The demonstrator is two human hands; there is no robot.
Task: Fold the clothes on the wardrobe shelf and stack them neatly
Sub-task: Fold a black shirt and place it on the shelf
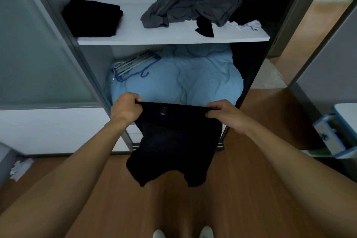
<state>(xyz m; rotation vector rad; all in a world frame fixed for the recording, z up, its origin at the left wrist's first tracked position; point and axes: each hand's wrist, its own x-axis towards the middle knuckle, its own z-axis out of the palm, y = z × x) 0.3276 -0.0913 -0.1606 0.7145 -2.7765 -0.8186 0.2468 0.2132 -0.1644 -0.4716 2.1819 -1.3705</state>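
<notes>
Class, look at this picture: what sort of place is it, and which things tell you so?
Probably a bedroom at home: an open white wardrobe shelf with crumpled grey clothes, light blue bedding below, and wooden flooring.

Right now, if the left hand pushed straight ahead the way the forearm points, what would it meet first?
Most likely the light blue bedding bundled in the lower wardrobe compartment, just beyond the left hand, whose grip is shut on the black garment. Depth is hard to judge; the wardrobe's left frame edge sits close beside that line.
</notes>
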